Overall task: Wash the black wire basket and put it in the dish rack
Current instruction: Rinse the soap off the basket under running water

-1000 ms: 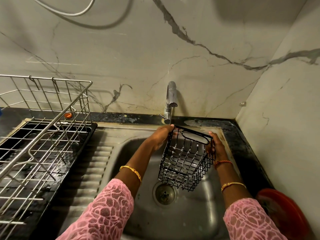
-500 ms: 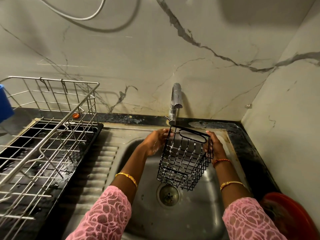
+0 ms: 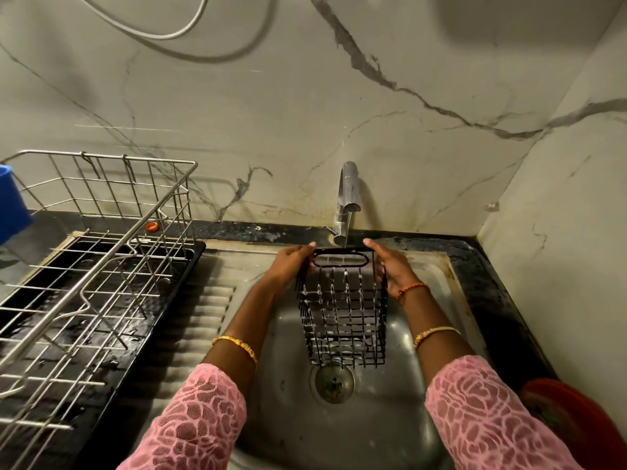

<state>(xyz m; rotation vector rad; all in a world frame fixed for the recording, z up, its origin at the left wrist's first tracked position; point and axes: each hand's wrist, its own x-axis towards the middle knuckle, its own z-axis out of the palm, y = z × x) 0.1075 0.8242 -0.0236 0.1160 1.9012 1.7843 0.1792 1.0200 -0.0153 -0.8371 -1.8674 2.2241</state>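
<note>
Right, far left: blue plastic container (image 3: 12, 201) at the frame edge, then the silver wire dish rack (image 3: 101, 266) on its black drip tray (image 3: 163, 300), wet, nothing visible in it. Next the ribbed steel drainboard (image 3: 207, 317), then the stainless steel sink (image 3: 373, 435) with a round drain (image 3: 334, 383).

Left hand (image 3: 290, 266) has fingers wrapped on the left top edge of the black wire basket (image 3: 342, 310); right hand (image 3: 393, 269) grips the right top edge the same way. Basket hangs over the sink bowl, just above the drain, not touching the bottom as far as I can tell. White suds on the wires.

Chrome tap (image 3: 347, 198) sits right above the basket's far rim; a thin stream seems to reach the oval handle slot.

Step looks like rinsing. To do it well: turn the basket slowly under the stream so each wall and the floor grid gets water, watch for foam in wire crossings, keep both hands firm since wet wire is slippery, shake drips off before moving to the rack.

Orientation: the long axis runs from the tap end toward the person, handle-slot end up and away, bottom grid near the drain, tilted rather than level.
</note>
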